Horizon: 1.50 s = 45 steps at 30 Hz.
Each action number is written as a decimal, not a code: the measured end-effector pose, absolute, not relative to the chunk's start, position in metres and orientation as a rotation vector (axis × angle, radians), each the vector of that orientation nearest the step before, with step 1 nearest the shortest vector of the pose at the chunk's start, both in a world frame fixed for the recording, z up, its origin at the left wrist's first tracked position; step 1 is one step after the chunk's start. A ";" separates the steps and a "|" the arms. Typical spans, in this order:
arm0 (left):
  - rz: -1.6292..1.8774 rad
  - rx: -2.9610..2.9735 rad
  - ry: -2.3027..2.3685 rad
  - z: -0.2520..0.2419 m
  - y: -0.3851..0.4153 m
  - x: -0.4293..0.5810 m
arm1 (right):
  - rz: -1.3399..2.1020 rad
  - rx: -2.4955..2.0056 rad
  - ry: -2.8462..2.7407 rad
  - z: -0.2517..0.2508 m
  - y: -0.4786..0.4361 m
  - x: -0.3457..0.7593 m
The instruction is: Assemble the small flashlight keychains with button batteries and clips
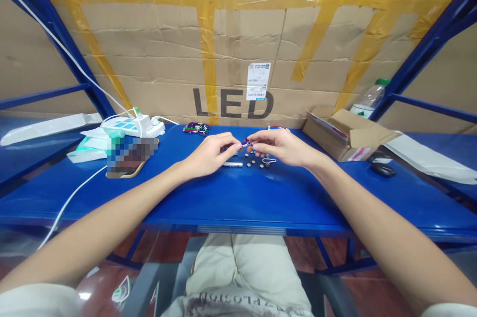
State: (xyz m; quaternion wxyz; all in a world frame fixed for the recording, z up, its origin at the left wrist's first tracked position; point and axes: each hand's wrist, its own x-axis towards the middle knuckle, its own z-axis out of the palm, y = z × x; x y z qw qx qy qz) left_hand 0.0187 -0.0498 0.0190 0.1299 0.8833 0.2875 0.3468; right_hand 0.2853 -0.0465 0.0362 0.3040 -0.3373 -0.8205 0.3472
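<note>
Between the fingertips of both hands is a small shiny purple tube (246, 144), partly covered by the fingers. My left hand (216, 154) pinches its left end, while my right hand (279, 147) grips the right end with thumb and fingers. Just below the hands, several small round button cells (253, 162) lie scattered on the blue table (238, 198). A slim silver tube (233, 164) rests beside my left fingertips. Under my right hand lies a small metal clip with a loop (269, 160).
Coloured slim tubes (197, 128) lie bundled at the back. To the left are a phone (134, 158), a tissue pack (93, 148) and a power strip (143, 125) with white cables. An open cardboard box (346, 133), a black mouse (383, 170) and a bottle (368, 98) stand right.
</note>
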 end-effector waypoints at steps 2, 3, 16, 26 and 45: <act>1.001 2.571 0.834 0.019 -0.050 0.019 | 0.931 -0.886 -2.166 0.036 -0.047 0.286; 0.998 2.572 0.832 0.019 -0.049 0.018 | 0.936 -0.885 -2.164 0.036 -0.046 0.286; 0.972 2.552 0.802 0.020 -0.051 0.019 | 1.064 -0.842 -2.075 0.039 -0.049 0.281; 0.966 2.520 0.796 0.017 -0.047 0.018 | 1.046 -0.826 -2.061 0.040 -0.049 0.285; 0.909 2.442 0.814 0.018 -0.051 0.018 | 1.053 -0.846 -2.077 0.040 -0.045 0.292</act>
